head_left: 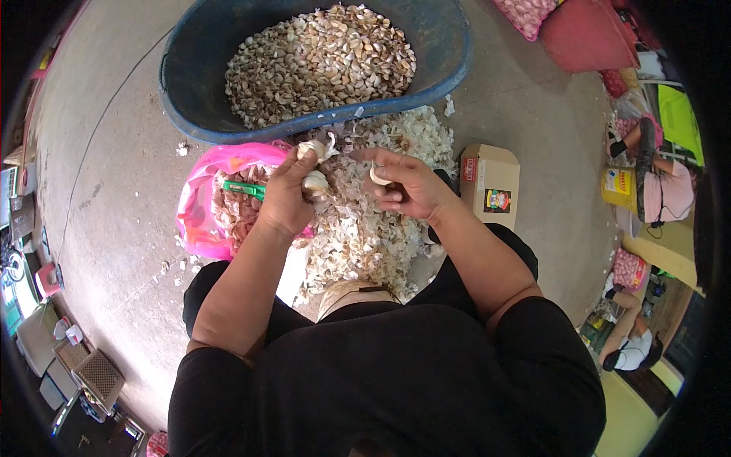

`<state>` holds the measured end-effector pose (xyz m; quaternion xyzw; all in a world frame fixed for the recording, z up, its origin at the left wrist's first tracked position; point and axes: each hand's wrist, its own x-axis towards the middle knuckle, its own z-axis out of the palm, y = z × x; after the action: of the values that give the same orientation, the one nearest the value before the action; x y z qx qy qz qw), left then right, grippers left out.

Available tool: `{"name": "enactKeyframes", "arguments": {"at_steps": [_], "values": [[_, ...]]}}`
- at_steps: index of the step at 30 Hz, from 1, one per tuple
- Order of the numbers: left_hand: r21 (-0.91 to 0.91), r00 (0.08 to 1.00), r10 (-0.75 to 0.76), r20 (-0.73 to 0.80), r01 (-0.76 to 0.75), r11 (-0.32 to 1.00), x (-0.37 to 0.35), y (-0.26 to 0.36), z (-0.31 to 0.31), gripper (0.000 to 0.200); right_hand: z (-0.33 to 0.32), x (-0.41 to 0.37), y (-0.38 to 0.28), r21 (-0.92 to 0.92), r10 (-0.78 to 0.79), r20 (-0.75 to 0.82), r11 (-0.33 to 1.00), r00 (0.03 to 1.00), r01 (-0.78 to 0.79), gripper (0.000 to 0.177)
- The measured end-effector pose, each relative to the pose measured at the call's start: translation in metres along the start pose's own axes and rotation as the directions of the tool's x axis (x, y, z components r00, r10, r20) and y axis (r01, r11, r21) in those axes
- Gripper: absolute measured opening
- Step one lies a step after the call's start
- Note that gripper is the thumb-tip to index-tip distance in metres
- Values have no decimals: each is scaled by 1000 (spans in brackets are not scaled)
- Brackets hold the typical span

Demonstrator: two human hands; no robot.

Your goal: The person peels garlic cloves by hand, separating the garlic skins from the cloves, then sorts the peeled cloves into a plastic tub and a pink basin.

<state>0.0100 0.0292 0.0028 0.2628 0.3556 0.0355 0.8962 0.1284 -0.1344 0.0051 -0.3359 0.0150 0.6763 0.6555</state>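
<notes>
Head view, from the left: a pink plastic bag (196,215) stands open on the concrete floor (122,198), holding brownish skins (237,217), with a green clip-like tool (242,188) lying across them; the rolled-back mouth probably makes it easy to reach into. Behind the bag, a wide blue tub (196,68) spans the space in front of both hands, its long side turned to the person, likely so that either hand can reach it; many loose cloves (327,61) are heaped inside. The left hand (286,198) is clamped on a garlic bulb (310,150) between thumb and fingers, which seems to steady it and leave its inner side facing the other hand; a second garlic piece (314,181) sits lower, against the same hand. Between the hands and below them spreads a pile of papery skins (358,244). The right hand (411,183) is closed on a single clove (378,175), apart from the left; a dark narrow shape at its fingertips is too indistinct to name. Just beyond its wrist stands a cardboard box (489,186). Both garlic pieces look whitish, dry and flaky, the bulb trailing loose wisps; the clove is smooth, cream-coloured and curved.
</notes>
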Motion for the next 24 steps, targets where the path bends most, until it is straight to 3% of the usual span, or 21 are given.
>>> {"name": "enactKeyframes", "arguments": {"at_steps": [1, 4, 5, 6, 7, 8, 9, 10, 13, 14, 15, 16, 17, 19, 20, 21, 24], "values": [[-3, 999, 21, -26, -21, 1000, 0, 1, 0, 25, -6, 1, 0, -1, 19, 25, 1000, 1000, -19, 29], [109, 998, 46, 46, -51, 993, 3, -2, -4, 22, -17, 7, 0, -331, 168, -207, 915, 964, -230, 30], [170, 998, 28, 55, -37, 985, 2, -2, -4, 22, -18, 9, 0, -634, 154, -237, 723, 959, -273, 30], [230, 998, 9, 62, -24, 973, 1, -3, -3, 22, -16, 14, 2, -851, 131, -261, 436, 956, -292, 30], [291, 998, -9, 68, -11, 957, 0, -3, -2, 22, -14, 17, 4, -955, 101, -274, 90, 956, -283, 29], [313, 994, -2, 107, -32, 949, 1, -4, -3, 22, -10, 18, 3, -817, -15, -228, 546, 974, -183, 29], [333, 989, 3, 145, -52, 941, 3, -7, -4, 23, -3, 16, 1, -499, -139, -238, 867, 961, 2, 29], [353, 983, 6, 184, -72, 933, 3, -9, -5, 23, 5, 14, -2, -79, -241, -301, 971, 923, 227, 30], [423, 985, 3, 171, -76, 903, 0, -11, -1, 26, 34, 8, -24, 31, -396, -361, 900, 845, 435, 29], [435, 989, 1, 151, -67, 898, 0, -12, 1, 27, 26, 11, -18, -308, -481, -275, 864, 833, 397, 28], [446, 991, -1, 131, -58, 893, 0, -12, 2, 28, 13, 17, -7, -612, -532, -164, 715, 831, 338, 28], [458, 994, -3, 109, -48, 888, -1, -12, 2, 30, 10, 21, -1, -841, -543, -44, 473, 839, 262, 28], [473, 993, -10, 118, -48, 880, -1, -12, 2, 31, 10, 19, 6, -957, -476, -83, 282, 876, 63, 29], [504, 991, -30, 133, -42, 863, -3, -12, 0, 34, 18, 18, 15, -993, -489, -47, 113, 871, 10, 29], [602, 990, 16, 143, -100, 792, -4, -12, 2, 33, 20, 18, 18, -1000, -492, -29, 26, 870, -18, 29], [691, 985, 61, 159, -156, 706, -4, -12, 6, 33, 17, 20, 21, -994, -498, -24, 105, 867, 33, 24], [853, 929, 242, 281, -358, 381, -11, -12, 15, 30, 15, 18, 15, -994, -469, 51, 61, 882, 90, 23]]}}
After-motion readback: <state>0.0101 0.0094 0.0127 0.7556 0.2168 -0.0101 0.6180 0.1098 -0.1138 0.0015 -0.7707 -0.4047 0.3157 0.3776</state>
